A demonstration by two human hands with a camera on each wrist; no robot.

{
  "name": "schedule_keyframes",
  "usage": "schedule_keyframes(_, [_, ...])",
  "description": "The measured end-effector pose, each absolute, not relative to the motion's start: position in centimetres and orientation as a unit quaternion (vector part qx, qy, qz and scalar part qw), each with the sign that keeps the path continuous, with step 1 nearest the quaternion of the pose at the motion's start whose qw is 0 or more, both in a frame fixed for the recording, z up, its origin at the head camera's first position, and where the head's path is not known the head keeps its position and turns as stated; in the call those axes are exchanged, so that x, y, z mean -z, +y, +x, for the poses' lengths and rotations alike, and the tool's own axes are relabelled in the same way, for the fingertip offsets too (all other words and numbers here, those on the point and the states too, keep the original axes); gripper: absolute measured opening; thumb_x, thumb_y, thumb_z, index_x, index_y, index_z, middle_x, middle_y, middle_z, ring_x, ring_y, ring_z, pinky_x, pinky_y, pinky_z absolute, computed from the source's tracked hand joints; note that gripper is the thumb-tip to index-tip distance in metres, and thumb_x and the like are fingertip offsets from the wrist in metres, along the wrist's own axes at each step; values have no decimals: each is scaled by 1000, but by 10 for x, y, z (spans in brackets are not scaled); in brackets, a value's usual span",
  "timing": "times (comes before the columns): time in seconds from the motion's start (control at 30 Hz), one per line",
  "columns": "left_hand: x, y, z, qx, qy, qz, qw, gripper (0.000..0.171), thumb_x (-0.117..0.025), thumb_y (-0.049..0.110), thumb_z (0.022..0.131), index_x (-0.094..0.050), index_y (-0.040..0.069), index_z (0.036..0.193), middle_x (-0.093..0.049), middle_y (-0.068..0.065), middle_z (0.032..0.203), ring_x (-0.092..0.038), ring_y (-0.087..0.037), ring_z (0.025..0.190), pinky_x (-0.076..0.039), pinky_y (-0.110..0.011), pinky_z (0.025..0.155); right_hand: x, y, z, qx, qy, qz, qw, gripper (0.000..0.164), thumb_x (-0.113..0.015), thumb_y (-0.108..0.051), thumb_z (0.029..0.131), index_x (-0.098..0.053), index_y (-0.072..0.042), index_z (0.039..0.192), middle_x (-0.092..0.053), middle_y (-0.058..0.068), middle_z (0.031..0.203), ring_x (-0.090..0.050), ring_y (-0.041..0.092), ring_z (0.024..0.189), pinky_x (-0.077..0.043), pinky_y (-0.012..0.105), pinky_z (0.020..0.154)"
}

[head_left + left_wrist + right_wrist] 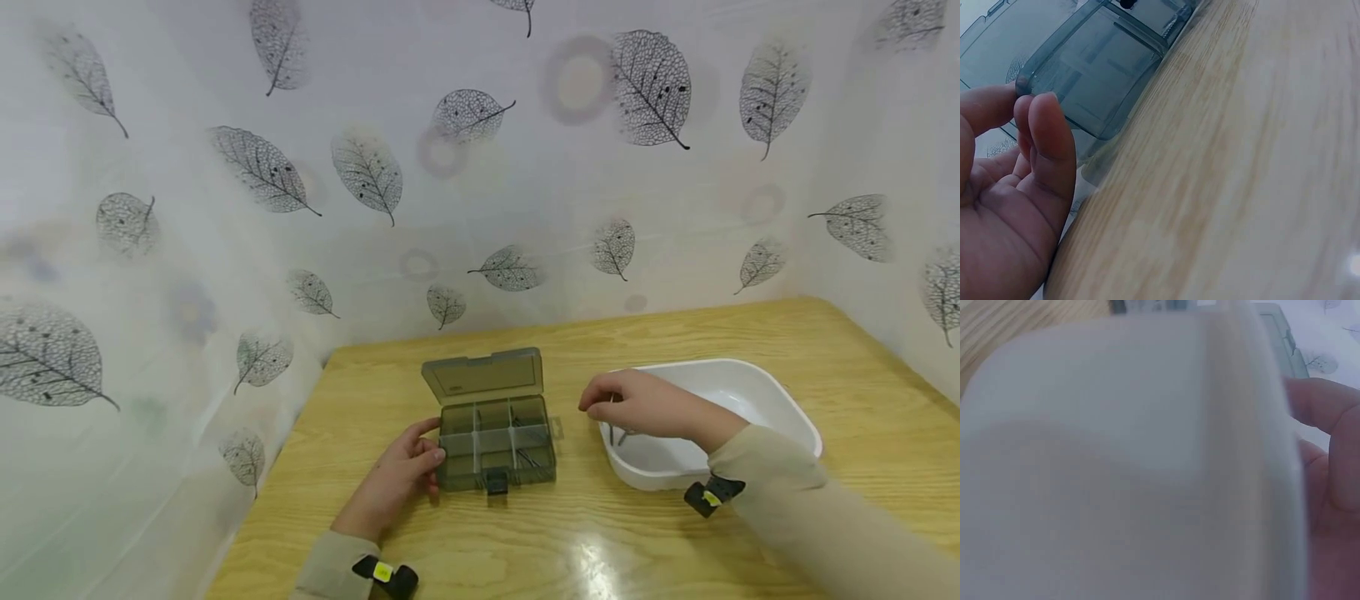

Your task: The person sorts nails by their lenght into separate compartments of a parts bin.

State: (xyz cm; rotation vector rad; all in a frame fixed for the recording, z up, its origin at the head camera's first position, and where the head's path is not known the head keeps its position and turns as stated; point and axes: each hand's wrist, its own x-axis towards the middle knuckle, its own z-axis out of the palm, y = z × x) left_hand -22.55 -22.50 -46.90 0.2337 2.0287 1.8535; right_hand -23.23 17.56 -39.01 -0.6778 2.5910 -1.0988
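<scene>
A smoky grey compartment box (495, 440) stands on the table with its lid (486, 376) raised. Thin dark pieces (528, 458) lie in its right-hand compartments. My left hand (405, 467) grips the box's left side, thumb at the near part of the edge and a finger farther back. In the left wrist view, thumb and fingertips (1047, 106) meet the box's corner. My right hand (637, 404) is bent over the left end of a white tray (780, 404), close to thin metal pieces (618, 437) there. I cannot tell whether its fingertips pinch one; the tray wall partly hides them in the right wrist view.
The wooden table (525, 542) carries both containers, with a strip of wood between them. A small clear tab (556, 427) juts from the box's right side, and a dark latch (497, 481) from its front. Leaf-printed sheeting (465, 208) hangs behind and along both sides.
</scene>
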Motion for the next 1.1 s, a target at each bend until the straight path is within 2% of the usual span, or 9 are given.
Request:
schedule_keyframes(0.17, [467,-224,-225,-654,727,84,190,63,-60,15,104,-28,5,157,-51,-11,103,-53,-18,75,-55,-35,66,397,196,-233,378,885,-240,126,14,-62,-20,100,-71,-14,109,-69,4,102,-64,25,86,-53,35,71])
schedule_keyframes(0.4, [468,-224,-225,-652,731,83,186,62,-60,15,104,-29,6,157,-52,-11,104,-53,-18,76,-55,-35,67,406,224,-238,347,901,-225,133,15,-64,-19,99,-71,-10,109,-68,1,100,-61,18,84,-51,34,70])
schedule_keyframes(0.6, [468,-224,-225,-649,734,87,180,60,-58,13,105,-29,5,157,-52,-11,103,-54,-18,76,-56,-35,67,414,238,-239,310,915,-224,126,11,-67,-15,95,-72,-14,104,-65,-6,96,-56,14,85,-48,33,73])
schedule_keyframes(0.93, [468,-223,-224,-654,729,85,184,61,-59,12,104,-28,4,157,-52,-10,102,-53,-18,76,-55,-34,67,433,240,-236,263,928,-232,127,11,-70,-11,89,-70,-22,92,-59,-10,84,-53,11,79,-45,32,74])
schedule_keyframes(1.1, [467,-223,-225,-651,731,86,186,62,-59,13,104,-28,5,157,-52,-10,104,-53,-18,76,-56,-35,68,438,238,-238,255,927,-243,127,12,-74,-17,89,-66,-24,86,-56,-11,79,-51,9,75,-43,29,71])
